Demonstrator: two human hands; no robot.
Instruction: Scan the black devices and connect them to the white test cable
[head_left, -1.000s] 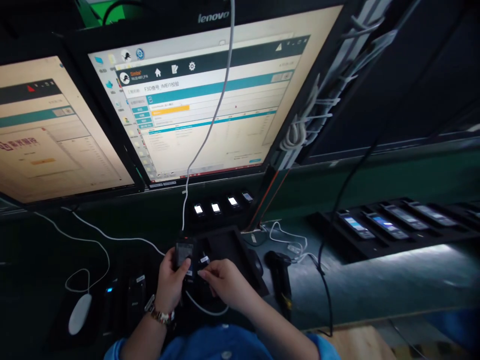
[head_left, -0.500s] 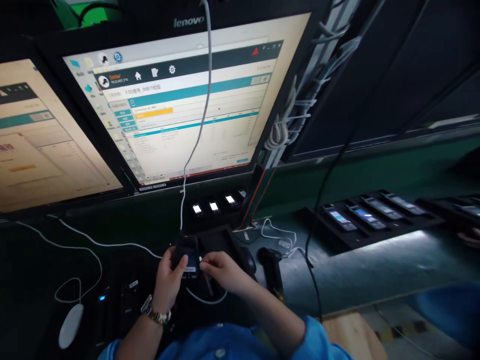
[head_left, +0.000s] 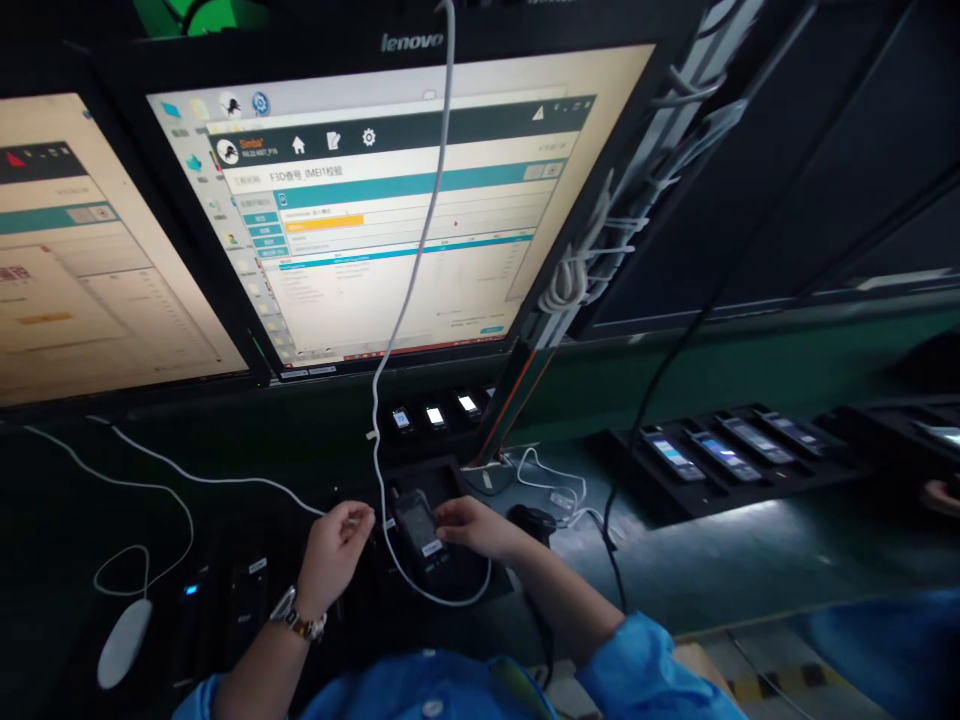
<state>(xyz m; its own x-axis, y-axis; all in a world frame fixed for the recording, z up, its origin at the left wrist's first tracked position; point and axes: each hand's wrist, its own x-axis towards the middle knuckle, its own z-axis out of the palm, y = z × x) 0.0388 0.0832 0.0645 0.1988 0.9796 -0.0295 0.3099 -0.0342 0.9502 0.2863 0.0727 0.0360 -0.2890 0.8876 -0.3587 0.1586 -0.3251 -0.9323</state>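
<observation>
Phone [head_left: 417,525] amid cable [head_left: 409,290], trays [head_left: 720,465]

Taking the small black phone [head_left: 415,525] as landmark: a white cable [head_left: 409,290] is hanging straight down onto it from above, crossing the Lenovo monitor [head_left: 405,215] and looping around its near side. Behind it a row of lit phones [head_left: 435,415] is blocking the way. Right of it a barcode scanner [head_left: 529,521] and loose white leads [head_left: 555,485] are crowding the bench; farther right, bare green bench [head_left: 750,560] is lying open before the phone tray [head_left: 735,455].
</observation>
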